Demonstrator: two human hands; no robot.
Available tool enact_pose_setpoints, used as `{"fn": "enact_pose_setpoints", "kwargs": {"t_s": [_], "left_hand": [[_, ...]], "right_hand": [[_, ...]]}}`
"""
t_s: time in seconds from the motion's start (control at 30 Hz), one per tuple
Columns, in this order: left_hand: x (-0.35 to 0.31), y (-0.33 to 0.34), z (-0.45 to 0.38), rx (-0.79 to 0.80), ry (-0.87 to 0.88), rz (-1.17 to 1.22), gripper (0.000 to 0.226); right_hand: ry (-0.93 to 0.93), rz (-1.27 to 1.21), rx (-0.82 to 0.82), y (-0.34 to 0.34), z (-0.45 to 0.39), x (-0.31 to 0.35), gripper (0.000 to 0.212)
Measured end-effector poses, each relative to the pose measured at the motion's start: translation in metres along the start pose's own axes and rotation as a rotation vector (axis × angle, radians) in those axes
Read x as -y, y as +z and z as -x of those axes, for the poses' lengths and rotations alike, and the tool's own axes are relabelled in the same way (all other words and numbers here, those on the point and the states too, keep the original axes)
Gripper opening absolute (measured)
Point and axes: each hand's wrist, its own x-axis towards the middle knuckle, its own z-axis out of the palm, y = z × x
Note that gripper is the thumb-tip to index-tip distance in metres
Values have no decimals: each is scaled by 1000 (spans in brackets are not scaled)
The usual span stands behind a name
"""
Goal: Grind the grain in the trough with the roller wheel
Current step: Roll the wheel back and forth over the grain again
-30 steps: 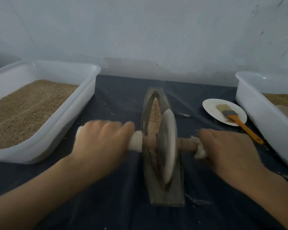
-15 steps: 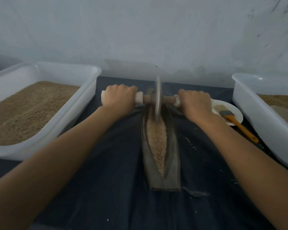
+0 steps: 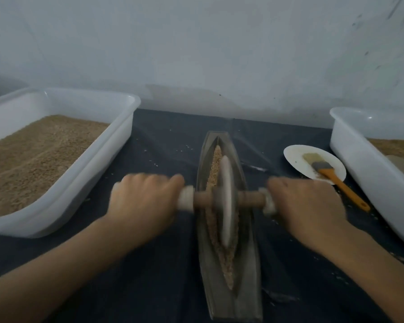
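Fingers (image 3: 154,180) of the left hand (image 3: 142,206) curled round one end of the axle, and the right hand (image 3: 306,206) gripped the other; the roller wheel (image 3: 226,201) stood upright in the grain (image 3: 214,164) at mid-trough (image 3: 247,287), centre frame. A brush (image 3: 331,176) lay on a plate (image 3: 296,157) at right

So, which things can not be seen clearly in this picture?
- Left hand and right hand: motion-blurred, finger detail lost.
- Roller wheel handle ends: hidden inside both hands.
- Grain beneath the wheel: covered.
- Right tub: cut off by the frame edge.
- Brush bristles: too small.
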Motion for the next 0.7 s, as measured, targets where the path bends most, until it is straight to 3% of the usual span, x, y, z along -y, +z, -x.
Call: {"fn": "enact_pose_setpoints", "kwargs": {"t_s": [0.2, 0.33, 0.43, 0.57, 0.7], "left_hand": [[22, 43, -105, -109, -173, 128, 22], [16, 33, -79, -57, -142, 166, 18], [4, 8, -16, -35, -45, 148, 29], [-3, -34, 46, -204, 148, 172, 49], [-4, -25, 26, -72, 105, 88, 48]], "right_hand": [[128, 236, -12, 34, -110, -22, 17], [120, 170, 50, 24, -87, -11, 16], [85, 135, 139, 5, -26, 3, 28], [-8, -33, 17, -27, 31, 8, 65], [42, 17, 135, -8, 22, 4, 61]]}}
